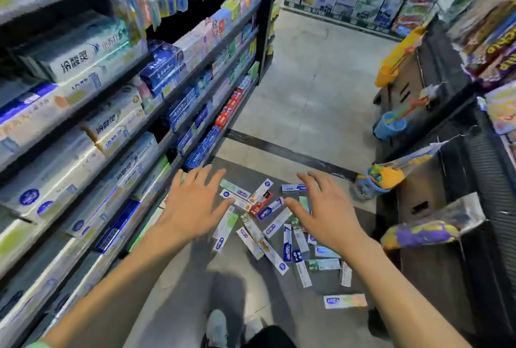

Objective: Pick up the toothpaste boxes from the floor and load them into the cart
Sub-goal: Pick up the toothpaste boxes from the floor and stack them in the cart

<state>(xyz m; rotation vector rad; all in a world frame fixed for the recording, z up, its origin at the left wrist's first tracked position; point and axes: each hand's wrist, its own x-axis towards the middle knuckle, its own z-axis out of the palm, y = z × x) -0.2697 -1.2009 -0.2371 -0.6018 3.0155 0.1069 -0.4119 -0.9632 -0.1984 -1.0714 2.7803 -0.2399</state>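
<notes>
Toothpaste boxes (266,226) lay scattered flat on the grey floor (307,102), most of them in a loose heap beneath and between the two outstretched hands, pointing in many directions and partly overlapping one another. The left hand (195,202) was held palm down with its fingers spread and straight, gripping nothing; whether its fingertips touched any box could not be told. The right hand (325,213) was likewise palm down, its fingers splayed and only slightly bent, and it too held nothing. A red box (261,204) and a blue box (269,209) sat in the gap between the two thumbs. Several more boxes trailed nearer the person than the right hand, alongside the right forearm, and a single pale box (345,301) lay apart from the heap, below that forearm. Beyond the left hand and to its outer side stood stocked shelves (117,124) carrying rows of boxed toothpaste, the lowest rows just beside the left fingertips. To the outer side of the right hand stood a dark display rack (435,180) hung with bagged goods and small coloured cups. The person's shoes (220,328) showed between the two forearms at the lower edge of the view.
</notes>
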